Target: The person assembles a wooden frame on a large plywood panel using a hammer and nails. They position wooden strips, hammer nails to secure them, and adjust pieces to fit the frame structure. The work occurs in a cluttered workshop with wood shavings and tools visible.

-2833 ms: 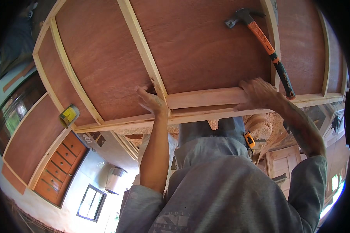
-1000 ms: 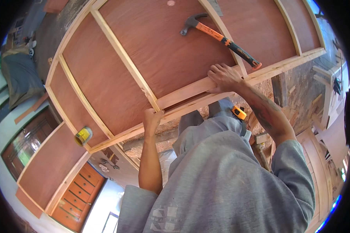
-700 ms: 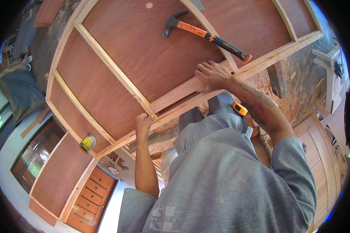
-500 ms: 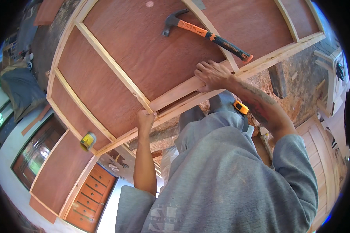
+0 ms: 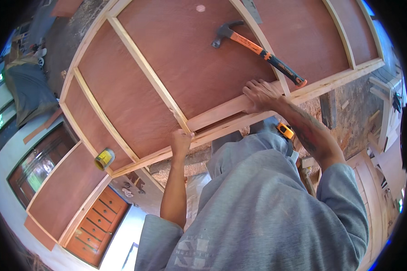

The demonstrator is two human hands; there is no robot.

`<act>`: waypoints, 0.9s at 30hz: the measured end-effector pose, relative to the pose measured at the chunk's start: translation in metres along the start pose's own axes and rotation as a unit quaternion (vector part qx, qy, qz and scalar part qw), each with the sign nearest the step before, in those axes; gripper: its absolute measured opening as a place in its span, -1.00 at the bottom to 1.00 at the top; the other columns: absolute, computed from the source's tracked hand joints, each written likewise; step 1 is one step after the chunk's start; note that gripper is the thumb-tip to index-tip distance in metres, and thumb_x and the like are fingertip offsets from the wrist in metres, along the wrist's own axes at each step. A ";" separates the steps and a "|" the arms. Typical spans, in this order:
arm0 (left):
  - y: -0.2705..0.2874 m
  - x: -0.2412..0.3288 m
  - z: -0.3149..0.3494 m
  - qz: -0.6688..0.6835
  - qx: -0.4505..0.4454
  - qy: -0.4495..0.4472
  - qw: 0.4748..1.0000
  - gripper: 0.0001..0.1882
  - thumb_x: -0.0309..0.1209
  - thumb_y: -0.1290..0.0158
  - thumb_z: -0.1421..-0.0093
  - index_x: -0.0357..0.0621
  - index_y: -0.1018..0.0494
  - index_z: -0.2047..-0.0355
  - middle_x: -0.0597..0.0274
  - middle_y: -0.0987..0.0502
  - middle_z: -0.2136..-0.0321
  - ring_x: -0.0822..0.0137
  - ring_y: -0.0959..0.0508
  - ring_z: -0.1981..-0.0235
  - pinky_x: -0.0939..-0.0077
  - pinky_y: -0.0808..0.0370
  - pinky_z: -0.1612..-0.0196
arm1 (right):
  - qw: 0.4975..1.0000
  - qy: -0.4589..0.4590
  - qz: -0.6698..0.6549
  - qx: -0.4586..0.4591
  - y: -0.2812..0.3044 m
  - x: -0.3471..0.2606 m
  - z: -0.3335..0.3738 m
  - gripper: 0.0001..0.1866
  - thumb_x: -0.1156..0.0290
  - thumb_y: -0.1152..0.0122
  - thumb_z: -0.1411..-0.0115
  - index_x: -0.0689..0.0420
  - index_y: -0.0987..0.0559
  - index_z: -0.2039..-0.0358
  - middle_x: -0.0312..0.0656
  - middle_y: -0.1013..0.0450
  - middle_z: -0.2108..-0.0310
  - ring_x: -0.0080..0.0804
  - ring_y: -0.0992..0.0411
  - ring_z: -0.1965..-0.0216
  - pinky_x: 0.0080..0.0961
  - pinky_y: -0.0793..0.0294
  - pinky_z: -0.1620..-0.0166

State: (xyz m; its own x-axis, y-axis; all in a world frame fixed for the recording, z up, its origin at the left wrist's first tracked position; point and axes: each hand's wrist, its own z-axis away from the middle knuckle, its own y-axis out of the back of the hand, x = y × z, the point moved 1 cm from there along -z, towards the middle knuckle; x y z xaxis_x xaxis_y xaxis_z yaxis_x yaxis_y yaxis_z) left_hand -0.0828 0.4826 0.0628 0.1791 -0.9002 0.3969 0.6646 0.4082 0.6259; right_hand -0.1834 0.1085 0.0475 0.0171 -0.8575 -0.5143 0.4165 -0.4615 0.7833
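A loose flat wooden strip (image 5: 217,113) lies over the reddish-brown plywood panel (image 5: 185,63), alongside the near rail (image 5: 233,131) of its pale wooden frame. A narrow dark gap shows between strip and rail. My right hand (image 5: 261,95) is closed over the strip's right part, its fingers bent across the top. Close to the strip's left end, where a crosspiece (image 5: 151,74) meets the near rail, my left hand (image 5: 182,142) is closed on the rail; its fingertips are partly hidden. Beyond my right hand, a claw hammer (image 5: 253,47) with an orange and black handle rests across another crosspiece.
A yellow-labelled can (image 5: 105,159) sits at the frame's left corner. An orange tape measure (image 5: 285,131) is at my waist. A second framed panel (image 5: 70,189) stands at the lower left, near an orange wooden door (image 5: 97,226). Wood pieces (image 5: 382,104) are stacked at right.
The whole view has shifted, so the panel, hammer and hands appear slightly farther right. Both hands keep their places on the strip and the rail.
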 end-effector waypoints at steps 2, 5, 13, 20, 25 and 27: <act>-0.001 0.009 0.006 0.044 0.012 0.027 0.999 -0.78 -0.39 -0.33 -0.04 -0.34 -0.67 0.40 -0.07 -0.65 0.56 0.15 -0.65 0.52 0.26 -0.52 0.34 | 1.000 -0.011 0.001 -0.024 0.007 -0.003 -0.005 -0.36 -0.11 -0.42 0.03 0.20 -0.51 0.18 -0.03 -0.47 0.15 -0.09 -0.47 0.04 -0.18 -0.46 -0.02; -0.007 0.000 0.003 0.043 0.035 0.021 0.998 -0.78 -0.38 -0.33 -0.04 -0.34 -0.67 0.40 -0.10 -0.65 0.55 0.14 -0.66 0.51 0.24 -0.52 0.34 | 0.999 -0.025 0.002 -0.047 0.015 -0.008 -0.003 -0.36 -0.11 -0.42 0.02 0.21 -0.51 0.18 -0.02 -0.47 0.14 -0.08 -0.47 0.04 -0.17 -0.46 -0.03; 0.014 -0.001 -0.007 0.027 -0.051 -0.041 0.997 -0.75 -0.42 -0.28 -0.06 -0.38 -0.66 0.30 -0.07 -0.66 0.48 0.23 -0.65 0.45 0.31 -0.52 0.30 | 0.996 0.064 0.045 0.050 0.001 -0.002 -0.009 -0.31 -0.21 -0.37 0.01 0.25 -0.51 0.25 -0.03 -0.39 0.16 -0.08 -0.38 0.03 -0.20 -0.38 -0.11; 0.015 -0.019 -0.017 -0.015 -0.094 -0.058 0.994 -0.77 -0.39 -0.29 -0.07 -0.32 -0.64 0.32 -0.15 -0.65 0.45 0.01 -0.67 0.38 0.17 -0.53 0.24 | 0.994 0.060 0.044 0.075 -0.003 -0.006 -0.010 -0.27 -0.29 -0.31 -0.01 0.26 -0.49 0.30 -0.04 -0.34 0.19 -0.10 -0.35 0.07 -0.21 -0.38 -0.09; 0.013 -0.022 -0.018 -0.048 -0.107 -0.070 0.991 -0.72 -0.37 -0.27 -0.10 -0.33 -0.52 0.29 -0.19 -0.63 0.37 -0.08 -0.65 0.25 0.12 -0.51 0.18 | 0.993 0.065 0.013 0.093 -0.015 0.001 -0.004 -0.29 -0.28 -0.31 -0.02 0.22 -0.46 0.30 -0.05 -0.34 0.20 -0.09 -0.36 0.09 -0.23 -0.42 -0.05; 0.013 -0.017 -0.021 -0.080 -0.127 -0.045 0.988 -0.69 -0.37 -0.26 -0.11 -0.34 -0.48 0.25 -0.22 -0.62 0.32 -0.10 -0.65 0.20 0.10 -0.51 0.16 | 0.993 0.070 -0.004 0.096 -0.019 0.004 -0.003 -0.29 -0.28 -0.33 -0.02 0.21 -0.45 0.29 -0.06 -0.35 0.19 -0.09 -0.37 0.09 -0.25 -0.43 -0.04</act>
State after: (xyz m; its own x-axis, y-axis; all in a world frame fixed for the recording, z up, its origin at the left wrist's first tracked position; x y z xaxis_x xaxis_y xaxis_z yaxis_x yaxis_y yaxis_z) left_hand -0.0620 0.5004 0.0502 -0.0003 -0.9281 0.3723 0.8413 0.2010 0.5018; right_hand -0.1885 0.1141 0.0294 0.1461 -0.8201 -0.5533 0.2362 -0.5142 0.8245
